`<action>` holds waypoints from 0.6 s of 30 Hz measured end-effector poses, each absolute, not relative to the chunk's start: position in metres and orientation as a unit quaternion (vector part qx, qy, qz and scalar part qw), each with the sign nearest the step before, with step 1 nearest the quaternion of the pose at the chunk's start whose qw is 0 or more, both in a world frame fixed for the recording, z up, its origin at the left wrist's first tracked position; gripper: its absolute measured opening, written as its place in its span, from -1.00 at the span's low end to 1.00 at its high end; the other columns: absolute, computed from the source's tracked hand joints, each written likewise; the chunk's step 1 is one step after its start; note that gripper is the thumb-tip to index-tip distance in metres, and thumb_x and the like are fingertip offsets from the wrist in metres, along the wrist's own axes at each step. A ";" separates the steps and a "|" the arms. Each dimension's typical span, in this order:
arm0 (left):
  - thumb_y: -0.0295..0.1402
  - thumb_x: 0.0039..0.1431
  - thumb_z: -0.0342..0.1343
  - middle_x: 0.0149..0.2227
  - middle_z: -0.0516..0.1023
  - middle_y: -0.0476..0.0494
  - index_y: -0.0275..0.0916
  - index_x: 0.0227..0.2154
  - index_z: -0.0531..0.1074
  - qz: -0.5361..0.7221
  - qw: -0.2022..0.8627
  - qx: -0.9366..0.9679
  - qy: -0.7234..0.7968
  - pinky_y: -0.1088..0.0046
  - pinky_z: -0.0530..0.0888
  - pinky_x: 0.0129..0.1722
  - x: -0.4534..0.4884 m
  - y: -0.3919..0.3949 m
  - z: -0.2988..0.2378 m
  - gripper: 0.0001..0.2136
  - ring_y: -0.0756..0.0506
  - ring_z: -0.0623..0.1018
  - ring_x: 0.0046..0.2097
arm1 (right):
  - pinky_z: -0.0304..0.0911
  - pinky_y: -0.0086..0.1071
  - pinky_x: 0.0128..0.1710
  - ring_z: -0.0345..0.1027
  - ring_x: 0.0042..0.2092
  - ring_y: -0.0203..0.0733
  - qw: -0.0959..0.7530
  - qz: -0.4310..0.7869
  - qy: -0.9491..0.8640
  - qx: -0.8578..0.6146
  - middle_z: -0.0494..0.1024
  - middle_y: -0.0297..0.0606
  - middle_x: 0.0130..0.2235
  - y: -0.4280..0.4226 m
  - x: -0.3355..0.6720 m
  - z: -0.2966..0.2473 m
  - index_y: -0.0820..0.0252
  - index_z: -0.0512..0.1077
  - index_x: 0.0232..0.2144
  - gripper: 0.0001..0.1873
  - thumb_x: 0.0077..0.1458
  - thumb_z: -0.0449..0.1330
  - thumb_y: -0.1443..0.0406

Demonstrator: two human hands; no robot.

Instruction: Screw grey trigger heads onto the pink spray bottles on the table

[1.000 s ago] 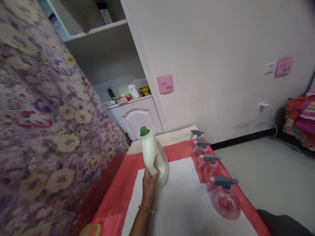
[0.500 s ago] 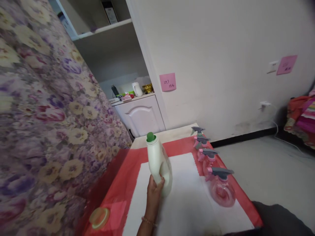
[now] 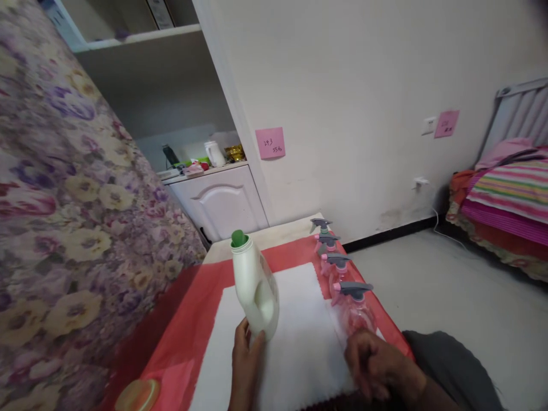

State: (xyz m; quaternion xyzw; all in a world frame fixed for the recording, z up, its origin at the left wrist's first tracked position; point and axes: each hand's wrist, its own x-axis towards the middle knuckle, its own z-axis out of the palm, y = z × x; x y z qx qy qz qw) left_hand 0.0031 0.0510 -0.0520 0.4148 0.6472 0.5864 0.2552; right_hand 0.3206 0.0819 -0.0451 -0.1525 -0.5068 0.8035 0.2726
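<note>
Left hand [image 3: 245, 357] curled around the lower handle side of the white detergent bottle [image 3: 253, 288], green cap [image 3: 238, 237] on, bottle upright on the white cloth [image 3: 299, 342] over the red table cover [image 3: 188, 337]; right hand [image 3: 377, 362] loosely curled, holding nothing, just beside the nearest of four pink spray bottles [image 3: 351, 302] lined along the table's right edge. Judged step: steadying the detergent bottle while the free hand comes in. Next move likely calls for firm hold at the base and a clean grip on cap or sprayer without toppling the row.
</note>
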 end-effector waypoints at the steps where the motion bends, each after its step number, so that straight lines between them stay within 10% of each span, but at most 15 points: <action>1: -0.15 -0.04 0.24 0.14 0.39 -0.32 -0.23 0.04 0.31 0.587 0.245 0.415 0.651 0.05 0.26 0.22 0.004 0.049 -0.056 -0.44 -0.33 0.38 0.20 | -0.14 -0.57 -0.83 -0.04 -0.83 -0.48 0.319 0.799 -0.487 -0.150 0.29 -0.52 -0.78 0.089 0.331 -0.042 0.17 0.33 -0.65 -0.35 -0.42 0.35 -0.26; 4: -0.16 -0.04 0.24 0.22 0.30 -0.33 -0.23 0.09 0.27 0.589 0.222 0.420 0.653 0.09 0.24 0.26 0.008 0.044 -0.066 -0.39 -0.32 0.33 0.24 | -0.13 -0.58 -0.76 -0.20 -0.79 -0.51 0.566 0.710 -0.370 -0.196 0.12 -0.62 -0.79 0.103 0.355 -0.034 0.11 0.31 -0.60 -0.46 -0.19 0.32 -0.19; 8: -0.19 0.07 0.18 0.25 0.28 -0.31 -0.19 0.18 0.18 0.588 0.259 0.411 0.648 0.12 0.24 0.26 0.010 0.037 -0.077 -0.39 -0.27 0.36 0.24 | 0.23 -0.55 -0.52 0.22 -0.57 -0.41 0.738 0.550 -0.256 -0.295 0.41 -0.46 -0.54 0.116 0.362 -0.036 0.11 0.43 -0.47 -0.70 -0.03 0.35 0.05; 13: -0.16 0.08 0.19 0.22 0.36 -0.30 -0.19 0.15 0.24 0.594 0.266 0.391 0.651 0.12 0.28 0.25 0.010 0.033 -0.078 -0.43 -0.27 0.40 0.22 | 0.37 -0.27 -0.11 0.49 -0.17 -0.10 0.683 0.554 -0.326 -0.348 0.61 -0.21 -0.20 0.128 0.351 -0.064 0.12 0.47 -0.18 -0.53 -0.10 0.40 0.02; 18: -0.14 0.01 0.22 0.16 0.44 -0.27 -0.20 0.08 0.31 0.598 0.268 0.370 0.659 0.15 0.37 0.19 0.012 0.032 -0.071 -0.44 -0.28 0.45 0.17 | 0.24 -0.04 0.13 0.33 0.14 0.20 0.598 0.496 -0.488 -0.398 0.52 -0.05 0.06 0.130 0.346 -0.090 0.14 0.44 -0.04 -0.18 -0.41 0.50 0.02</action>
